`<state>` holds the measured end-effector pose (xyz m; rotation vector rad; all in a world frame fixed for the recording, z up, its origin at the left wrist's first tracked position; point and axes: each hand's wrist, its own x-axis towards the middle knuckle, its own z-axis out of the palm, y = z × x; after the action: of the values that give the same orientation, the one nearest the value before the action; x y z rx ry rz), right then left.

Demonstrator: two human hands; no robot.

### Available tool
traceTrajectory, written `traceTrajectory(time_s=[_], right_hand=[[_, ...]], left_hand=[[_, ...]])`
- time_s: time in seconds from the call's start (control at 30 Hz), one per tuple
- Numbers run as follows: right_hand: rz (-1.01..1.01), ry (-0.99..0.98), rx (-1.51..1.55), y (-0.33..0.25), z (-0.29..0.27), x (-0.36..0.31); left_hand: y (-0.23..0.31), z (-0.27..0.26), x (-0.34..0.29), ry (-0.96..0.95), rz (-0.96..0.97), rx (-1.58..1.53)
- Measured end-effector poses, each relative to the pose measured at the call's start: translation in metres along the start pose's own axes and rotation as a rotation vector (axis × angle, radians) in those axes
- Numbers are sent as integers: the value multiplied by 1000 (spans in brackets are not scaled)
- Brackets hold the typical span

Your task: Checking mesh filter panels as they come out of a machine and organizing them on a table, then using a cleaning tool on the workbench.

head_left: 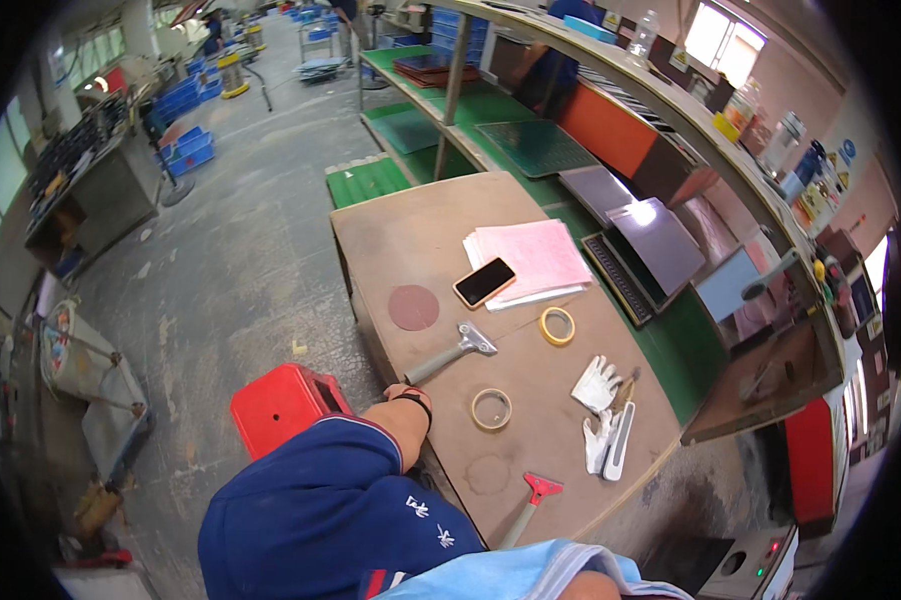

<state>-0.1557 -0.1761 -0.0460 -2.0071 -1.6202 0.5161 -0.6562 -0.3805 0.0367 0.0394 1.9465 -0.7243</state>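
Note:
My left hand [397,392], with a black band at the wrist, is at the left edge of the brown tabletop [530,400]. Its fingers are mostly hidden, so I cannot tell if they hold anything. Just beyond it lies a scraper [460,350] with a grey handle and silver head, its handle end close to the fingers. A reddish-brown sanding disc [413,307] lies farther off. Two tape rolls, one pale [491,409] and one yellow [557,326], rest to the right. A red-headed scraper [532,505] is near the front edge. My right hand is out of view.
White gloves [596,386] and a white-handled cutter [619,440] lie at the right. A phone [484,283] rests against pink sheets [532,258]. Left of the table stands a red stool [285,408]. Green shelving [610,240] with dark panels [655,245] runs along the far right side.

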Motion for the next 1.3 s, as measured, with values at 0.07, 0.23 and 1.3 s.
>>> traceTrajectory(time_s=[0.07, 0.23, 1.3], right_hand=[[-6, -13, 9, -29, -22, 3], [-31, -50, 45, -82, -46, 3], [147, 45, 185, -104, -116, -16]], left_hand=[[-1, -8, -26, 66, 114, -65], [-40, -9, -100, 215, 290, -124], [31, 12, 20, 166, 270, -356]])
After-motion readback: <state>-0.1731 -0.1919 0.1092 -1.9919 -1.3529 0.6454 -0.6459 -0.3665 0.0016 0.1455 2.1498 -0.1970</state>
